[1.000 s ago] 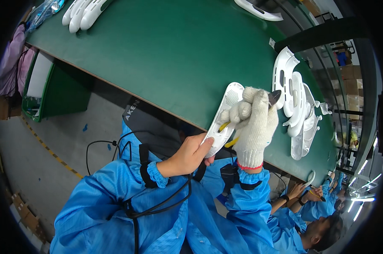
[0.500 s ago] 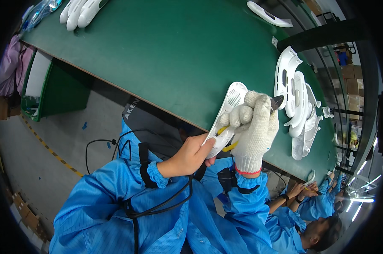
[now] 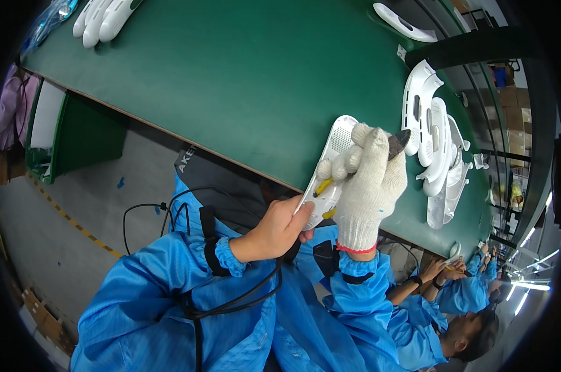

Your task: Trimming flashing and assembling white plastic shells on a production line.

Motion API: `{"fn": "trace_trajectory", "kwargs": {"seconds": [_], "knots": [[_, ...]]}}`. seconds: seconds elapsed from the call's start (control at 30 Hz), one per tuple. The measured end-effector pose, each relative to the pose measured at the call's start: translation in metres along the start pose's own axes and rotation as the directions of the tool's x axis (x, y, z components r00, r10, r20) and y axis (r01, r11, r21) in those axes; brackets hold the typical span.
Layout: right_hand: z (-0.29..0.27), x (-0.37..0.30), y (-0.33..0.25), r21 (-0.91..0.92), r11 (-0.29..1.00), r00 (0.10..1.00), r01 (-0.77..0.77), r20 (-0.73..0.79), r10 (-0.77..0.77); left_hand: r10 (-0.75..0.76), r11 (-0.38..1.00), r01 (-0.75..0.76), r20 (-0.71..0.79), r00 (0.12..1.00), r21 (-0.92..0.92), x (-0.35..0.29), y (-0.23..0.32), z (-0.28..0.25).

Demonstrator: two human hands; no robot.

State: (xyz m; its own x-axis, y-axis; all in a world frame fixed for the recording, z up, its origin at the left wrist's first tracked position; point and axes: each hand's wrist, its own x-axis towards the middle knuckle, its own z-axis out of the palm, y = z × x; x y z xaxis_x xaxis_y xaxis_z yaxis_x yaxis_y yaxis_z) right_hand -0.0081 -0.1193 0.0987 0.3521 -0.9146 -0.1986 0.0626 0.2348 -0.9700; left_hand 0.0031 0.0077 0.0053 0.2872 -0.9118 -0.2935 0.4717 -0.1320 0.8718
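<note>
The elongated white plastic shell (image 3: pixel 337 145) is at the near edge of the green worktop (image 3: pixel 231 93). The bare left hand (image 3: pixel 273 228) pinches its lower end; the cream knit-gloved right hand (image 3: pixel 370 186) is wrapped around a yellow-handled, dark-tipped tool (image 3: pixel 399 144).

Tabletop: solid green, brown along its near edge (image 3: pixel 187 141). Held part (image 3: pixel 340 141): white, dotted pattern of small holes at far end. Glove (image 3: pixel 370 198): off-white knit, red band at cuff. Pliers: handles yellow (image 3: pixel 322 187), tip dark (image 3: pixel 399 144).

Stacked parts (image 3: pixel 440 149), right: white, dark slots visible. 3 parts (image 3: pixel 93 25), upper left: plain white.

Jacket (image 3: pixel 181 304): bright blue; armband (image 3: pixel 213 248) black; cable (image 3: pixel 198 341) black. Co-worker's sleeve (image 3: pixel 463 299): same blue family.

Bin (image 3: pixel 94 133): dark green. Cloth (image 3: pixel 7 115) beside it: pale pink. Floor (image 3: pixel 144 167): grey, blue scrap (image 3: pixel 121 182). Floor tape (image 3: pixel 75 214): yellow with dark stripes. Cartons (image 3: pixel 516 124): brown. Lamp tubes (image 3: pixel 531 286): white.
</note>
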Motion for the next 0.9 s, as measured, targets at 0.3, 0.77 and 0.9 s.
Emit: {"fn": "trace_trajectory", "kwargs": {"seconds": [0.3, 0.77, 0.9], "knots": [[-0.006, 0.01, 0.001, 0.076, 0.997, 0.999, -0.029, 0.026, 0.027, -0.051, 0.997, 0.053, 0.037, 0.998, -0.052, -0.002, 0.005, -0.002], [-0.006, 0.0, 0.003, 0.005, 1.0, 1.0, 0.008, -0.003, -0.008, -0.012, 1.0, 0.011, 0.034, 0.999, 0.026, 0.001, 0.009, -0.001], [-0.007, -0.001, 0.004, -0.012, 1.0, 1.0, 0.019, 0.0, -0.019, -0.021, 1.0, 0.021, 0.013, 1.0, 0.001, -0.003, 0.01, 0.001]]}}
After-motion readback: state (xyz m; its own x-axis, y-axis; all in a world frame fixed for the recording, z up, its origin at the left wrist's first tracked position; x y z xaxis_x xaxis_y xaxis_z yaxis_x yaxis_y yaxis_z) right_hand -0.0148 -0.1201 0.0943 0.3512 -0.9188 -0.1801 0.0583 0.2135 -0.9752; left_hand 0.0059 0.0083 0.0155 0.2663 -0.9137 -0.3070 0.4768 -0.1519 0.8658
